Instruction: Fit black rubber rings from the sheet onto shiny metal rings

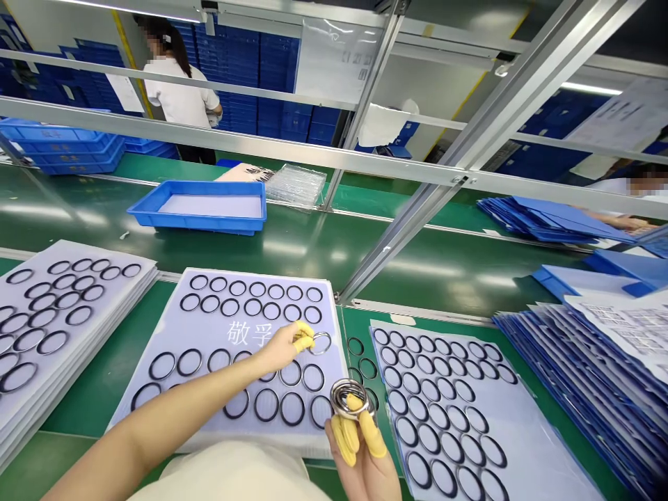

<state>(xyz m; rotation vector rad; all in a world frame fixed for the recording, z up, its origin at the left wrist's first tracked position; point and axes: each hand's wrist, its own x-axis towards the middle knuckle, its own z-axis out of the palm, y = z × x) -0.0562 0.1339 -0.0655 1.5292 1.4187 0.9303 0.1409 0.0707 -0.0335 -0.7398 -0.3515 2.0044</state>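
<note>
Well, from where I stand, the step in hand looks like picking up metal rings one at a time. The left grip [279, 346] is clenched, its yellow finger cots [304, 337] pinching a single metal ring [320, 343] near the 3 o'clock edge of the middle sheet [156, 334], just beside rows of black rings [266, 405]. The right grip [365, 459] is closed as well, holding a bundle of metal rings [348, 399] up on its fingertips, off the sheet's 5 o'clock corner. A few loose black rings [355, 346] lie on the green desk [83, 390] along the sheet's right edge. A stacked sheet [125, 296] sits at 9 o'clock and a further sheet [522, 431] at 3 o'clock, both carrying black rings. To my eye, the pinched ring calls for a clean lift clear of its neighbours, and the bundle needs a steady hold, since it looks loosely gathered.
</note>
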